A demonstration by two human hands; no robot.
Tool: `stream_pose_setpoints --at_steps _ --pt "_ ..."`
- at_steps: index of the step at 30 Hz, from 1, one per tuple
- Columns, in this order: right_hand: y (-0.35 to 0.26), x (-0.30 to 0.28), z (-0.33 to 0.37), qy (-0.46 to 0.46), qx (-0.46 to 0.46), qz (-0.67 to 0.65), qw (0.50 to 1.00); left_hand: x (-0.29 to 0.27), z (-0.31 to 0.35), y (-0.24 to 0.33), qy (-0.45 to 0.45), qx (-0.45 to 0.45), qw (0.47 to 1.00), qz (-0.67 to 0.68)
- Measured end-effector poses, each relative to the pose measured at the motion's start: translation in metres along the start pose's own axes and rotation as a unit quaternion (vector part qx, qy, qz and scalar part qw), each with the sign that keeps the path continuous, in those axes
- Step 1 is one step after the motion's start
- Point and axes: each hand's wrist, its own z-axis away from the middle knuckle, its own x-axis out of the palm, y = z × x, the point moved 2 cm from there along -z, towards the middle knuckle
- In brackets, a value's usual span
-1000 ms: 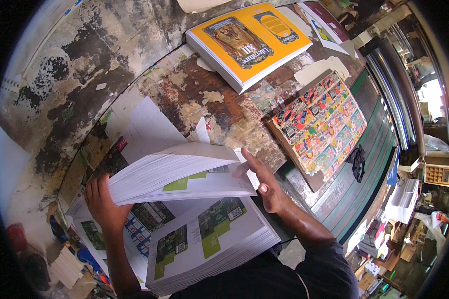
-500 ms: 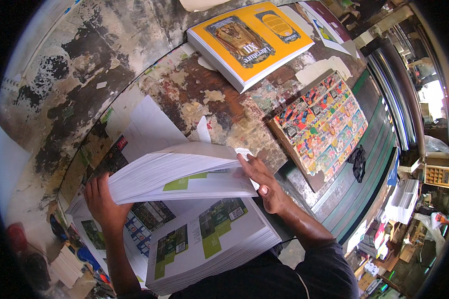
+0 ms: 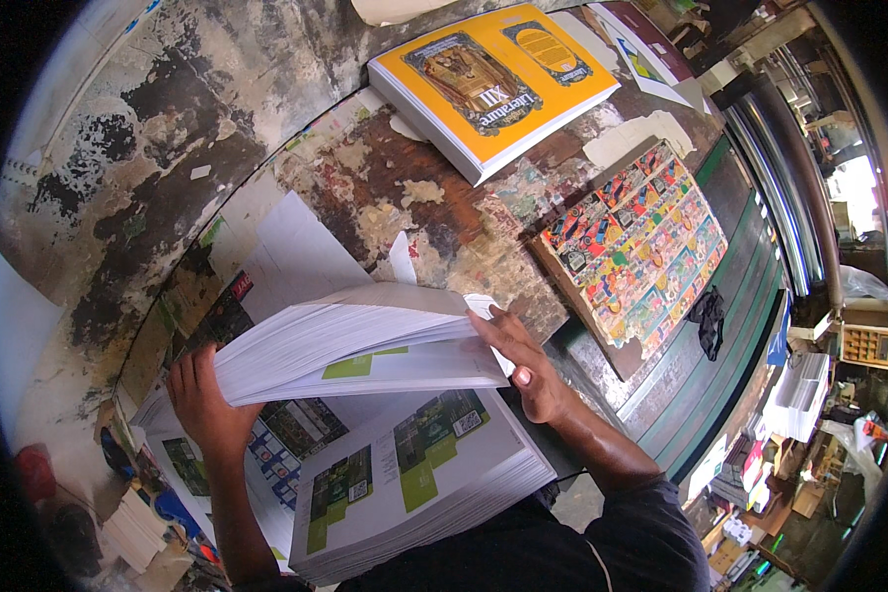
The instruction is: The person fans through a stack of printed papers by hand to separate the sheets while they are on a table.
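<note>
A thick stack of large white printed sheets [image 3: 340, 335] is lifted and bowed in front of me. My left hand [image 3: 210, 407] grips its left end, fingers over the outer side and thumb beneath. At the right end, the fingers of my right hand [image 3: 525, 367] press around the corner, with the thumb held nearer to me. Green printed blocks show on the underside of the lifted sheets. Below and closer to my body lies another thick stack of printed sheets [image 3: 414, 483], with green and dark panels on top. The lifted stack partly hides more printed sheets at the left.
Beyond the hands stands a worn, paint-stained table [image 3: 434, 217]. A stack of yellow printed covers [image 3: 572, 94] lies at its far side. Right of centre is a board covered in colourful pictures [image 3: 641, 257], with a black cloth [image 3: 708, 324] beside it. Loose paper [image 3: 301, 247] lies behind the lifted sheets.
</note>
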Motion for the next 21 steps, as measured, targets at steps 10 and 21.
stream_pose_setpoints --at_steps 10,21 --pt "0.0002 -0.0002 -0.0016 0.005 0.014 -0.007 1.000 0.0015 -0.0001 -0.0022 -0.005 0.004 1.000 -0.003" --pt "0.0064 0.0007 -0.0046 0.005 0.001 -0.017 1.000 -0.0005 -0.0015 -0.0006 -0.010 -0.009 1.000 0.013"
